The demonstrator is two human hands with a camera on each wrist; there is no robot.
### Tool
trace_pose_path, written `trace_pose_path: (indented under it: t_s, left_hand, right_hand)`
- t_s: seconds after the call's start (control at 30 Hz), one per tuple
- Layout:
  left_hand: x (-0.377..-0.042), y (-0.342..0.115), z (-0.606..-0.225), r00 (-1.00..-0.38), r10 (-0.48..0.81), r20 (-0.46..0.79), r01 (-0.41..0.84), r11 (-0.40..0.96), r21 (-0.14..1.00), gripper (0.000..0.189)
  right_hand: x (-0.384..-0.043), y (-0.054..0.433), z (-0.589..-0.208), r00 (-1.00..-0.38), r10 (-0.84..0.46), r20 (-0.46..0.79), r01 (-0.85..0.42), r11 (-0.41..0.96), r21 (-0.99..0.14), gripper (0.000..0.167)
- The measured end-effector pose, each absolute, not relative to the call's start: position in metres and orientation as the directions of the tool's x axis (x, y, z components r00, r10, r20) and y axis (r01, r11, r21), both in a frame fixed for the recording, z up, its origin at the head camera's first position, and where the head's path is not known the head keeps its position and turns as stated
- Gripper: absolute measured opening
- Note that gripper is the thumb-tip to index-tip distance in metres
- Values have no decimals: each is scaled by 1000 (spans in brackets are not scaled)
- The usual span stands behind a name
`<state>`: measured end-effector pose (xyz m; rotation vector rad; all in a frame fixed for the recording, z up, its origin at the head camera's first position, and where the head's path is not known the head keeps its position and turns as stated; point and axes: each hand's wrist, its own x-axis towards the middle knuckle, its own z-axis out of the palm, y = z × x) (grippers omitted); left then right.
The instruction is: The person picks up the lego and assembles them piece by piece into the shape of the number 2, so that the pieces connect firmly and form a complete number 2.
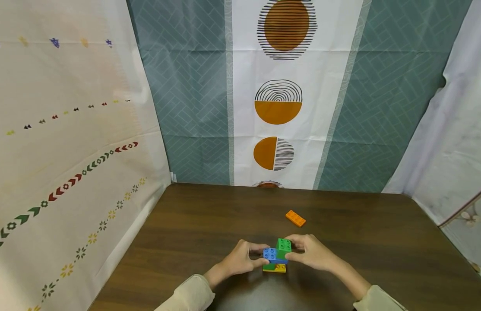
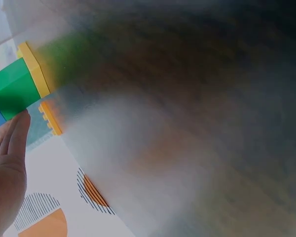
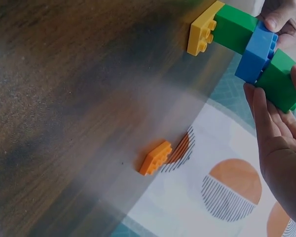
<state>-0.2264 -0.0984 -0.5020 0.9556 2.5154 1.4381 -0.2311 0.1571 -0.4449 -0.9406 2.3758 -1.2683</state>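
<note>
A small stack of toy building bricks stands near the table's front edge. At its base is a flat yellow brick (image 3: 202,29), under a green brick (image 3: 235,28). Across that green brick lies a longer blue brick (image 1: 269,255), pinched at its left end between the thumb and fingers of my left hand (image 1: 240,259). My right hand (image 1: 311,253) grips a second green brick (image 1: 284,248) at the blue brick's right end. Whether this upper green brick sits fully down on the studs, I cannot tell. In the left wrist view, the lower green brick (image 2: 15,89) shows beside my fingers.
A flat orange brick (image 1: 295,218) lies alone on the dark wooden table (image 1: 209,216), beyond the stack. Behind the table hangs a patterned curtain (image 1: 197,108). Pale cloths (image 1: 69,129) hang along the left and right sides.
</note>
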Motion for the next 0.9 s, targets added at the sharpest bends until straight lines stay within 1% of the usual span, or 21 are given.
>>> trace_pose_path:
  t_s: [0.37,0.7,0.9]
  left_hand:
    - [-226,-97,-501,-788,571,231,494,363,790,36]
    - [-225,-98,-502,-797,559,228,473,344,811,36]
    - [-224,-99,-503,-794,560,236,478,336,811,37]
  right_hand:
    - [-230,157,-447,-736,-673,69,-449,409,-794,41]
    - [-230,153,-442,-696,-714,78,-506,410,-759,41]
    - [-229,149,-436,-688,-723,66,-524,431,-735,42]
